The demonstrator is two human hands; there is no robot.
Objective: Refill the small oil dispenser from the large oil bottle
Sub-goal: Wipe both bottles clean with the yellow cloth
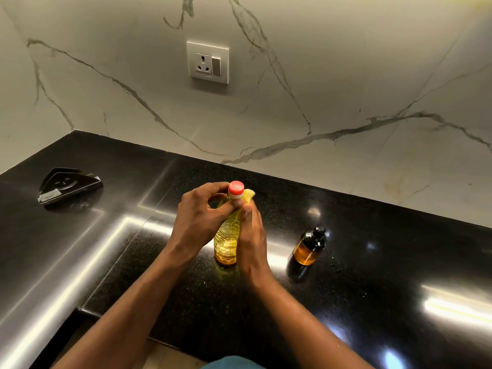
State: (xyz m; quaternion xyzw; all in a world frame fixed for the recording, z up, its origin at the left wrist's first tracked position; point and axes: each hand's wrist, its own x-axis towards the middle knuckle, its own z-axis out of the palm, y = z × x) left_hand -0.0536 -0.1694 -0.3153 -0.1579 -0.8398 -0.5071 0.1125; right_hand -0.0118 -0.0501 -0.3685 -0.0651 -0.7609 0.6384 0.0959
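Observation:
The large oil bottle (pixel 226 242) stands upright on the black counter (pixel 359 302), clear plastic with yellow oil and a red cap (pixel 236 188) still on. My left hand (pixel 198 222) curls around its neck just below the cap, thumb and fingers touching the neck. My right hand (pixel 250 238) wraps the bottle's right side and shoulder. The small oil dispenser (pixel 310 246), an amber glass bottle with a black cap, stands upright to the right, about a hand's width from my right hand.
A black triangular holder (pixel 68 185) lies at the far left of the counter. A wall socket (pixel 207 62) sits in the marble backsplash behind. The counter's front edge (pixel 87 308) runs under my left forearm.

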